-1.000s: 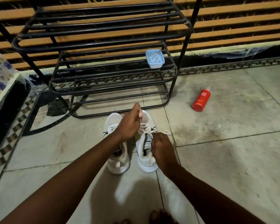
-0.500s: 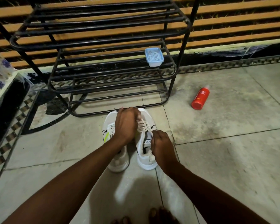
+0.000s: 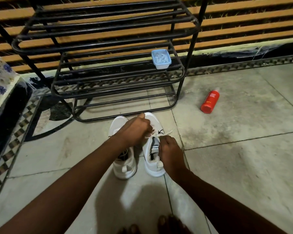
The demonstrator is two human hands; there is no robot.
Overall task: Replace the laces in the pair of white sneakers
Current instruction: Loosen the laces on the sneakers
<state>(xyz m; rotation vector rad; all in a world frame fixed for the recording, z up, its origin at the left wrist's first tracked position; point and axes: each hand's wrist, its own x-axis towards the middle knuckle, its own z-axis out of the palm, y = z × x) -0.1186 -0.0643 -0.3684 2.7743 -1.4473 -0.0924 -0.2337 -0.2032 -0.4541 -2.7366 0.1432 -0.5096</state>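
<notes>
While the pair stands side by side on the tiled floor (image 3: 243, 166), the left hand (image 3: 135, 129) curls over the front of one sneaker (image 3: 153, 168), fingers gripping its white lace (image 3: 167, 132); the right hand (image 3: 172, 152), just behind the left, is clenched on the same lace at the tongue; the other sneaker (image 3: 123, 168) lies beneath the left wrist; beyond the left hand stands a black shoe rack (image 3: 98, 31) holding a blue tub (image 3: 161, 59); a red bottle (image 3: 210, 102) lies well past the right hand.

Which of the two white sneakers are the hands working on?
The right sneaker, nearer the red bottle: left hand pinches its lace, right hand holds its side.
</notes>
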